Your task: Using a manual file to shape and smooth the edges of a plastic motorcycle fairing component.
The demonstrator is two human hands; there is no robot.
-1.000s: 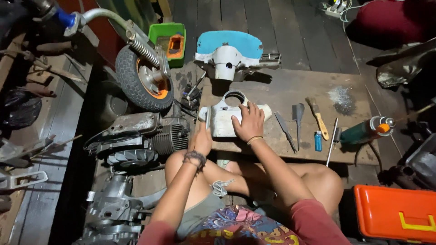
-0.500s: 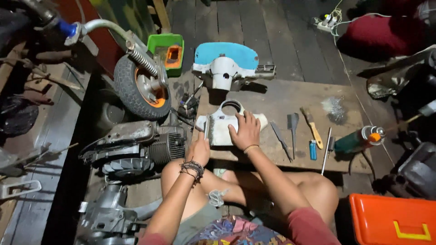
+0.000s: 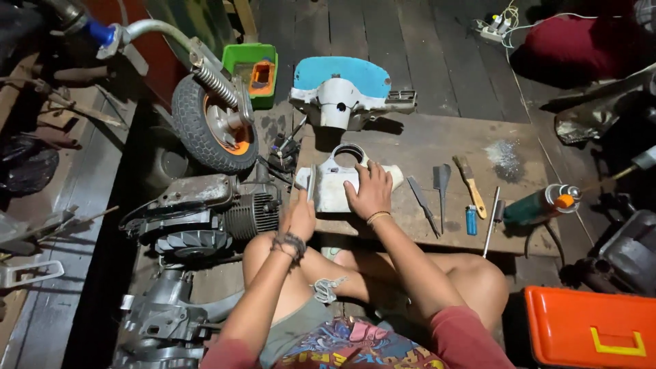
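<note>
A white plastic scooter cover piece [image 3: 338, 183] lies on a flat wooden board [image 3: 424, 143] in front of my crossed legs. My right hand [image 3: 371, 191] presses flat on top of that piece, fingers spread. My left hand [image 3: 301, 213], with a beaded wristband, grips a thin flat tool [image 3: 311, 182] held upright against the piece's left edge. Beyond the piece sits a blue and white scooter headset cover [image 3: 345, 85].
On the board to the right lie a putty knife [image 3: 442, 179], a blade [image 3: 420, 200], a brush [image 3: 469, 175], a blue lighter [image 3: 471, 220] and a green spray can [image 3: 543, 203]. A scooter wheel with fork [image 3: 212, 123] and an engine [image 3: 205, 212] stand left. An orange toolbox [image 3: 591, 328] sits lower right.
The view has shifted slightly. My left hand has brought the thin tool up against the left edge of the white piece; my right hand stays pressed on it.
</note>
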